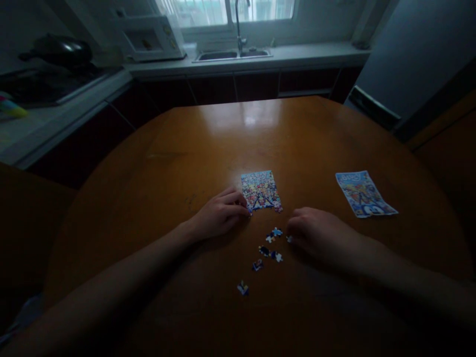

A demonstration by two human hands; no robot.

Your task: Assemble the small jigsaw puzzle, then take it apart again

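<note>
A partly assembled jigsaw puzzle (pixel 260 189) with a crowded, colourful picture lies flat on the wooden table, its near edge uneven. My left hand (pixel 223 210) rests at its lower left corner, fingers curled, fingertips touching a small piece there. Right of the loose pieces, my right hand (pixel 310 228) is closed, and a pale puzzle piece (pixel 289 239) shows at its fingertips. Between and below my hands lie several loose puzzle pieces (pixel 276 231), among them a dark pair (pixel 265 251) and a single piece (pixel 243 287) nearest me.
A creased printed picture sheet (pixel 364 193) lies to the right on the round-edged table (pixel 208 148). Beyond it are a counter with a sink (pixel 232 55), a microwave (pixel 150 39), a pan (pixel 61 49) on the stove, and a fridge (pixel 416 64) at right.
</note>
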